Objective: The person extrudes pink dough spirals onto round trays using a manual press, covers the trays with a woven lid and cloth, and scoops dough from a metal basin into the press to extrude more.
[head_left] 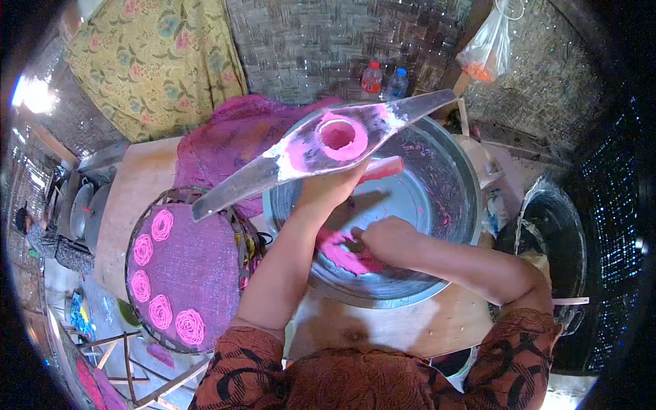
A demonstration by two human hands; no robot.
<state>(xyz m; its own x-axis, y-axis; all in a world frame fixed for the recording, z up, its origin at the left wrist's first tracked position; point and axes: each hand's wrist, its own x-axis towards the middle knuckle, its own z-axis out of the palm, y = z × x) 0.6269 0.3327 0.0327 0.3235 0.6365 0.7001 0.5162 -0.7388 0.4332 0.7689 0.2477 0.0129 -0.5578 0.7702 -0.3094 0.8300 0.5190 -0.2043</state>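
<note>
A long dough press (pixel 338 140), a wooden-looking bar with a round pink-coated hole in its middle, is held up over the basin by my left hand (pixel 339 186). The fingers of that hand are mostly hidden beneath the bar. A pink-stained rod-like piece (pixel 384 169) shows just right of the hand. Below, my right hand (pixel 391 240) is closed with its fingers curled at the pink dough (pixel 348 258) in the metal basin (pixel 410 298). The fingertips are partly hidden.
A round tray (pixel 184 253) covered in purple cloth stands left, with several pink dough coils (pixel 160 311) along its edge. Purple netting (pixel 236 137) lies behind. Two bottles (pixel 371 80) stand at the back. A dark tub (pixel 557 219) is at right. Another person (pixel 51 239) sits far left.
</note>
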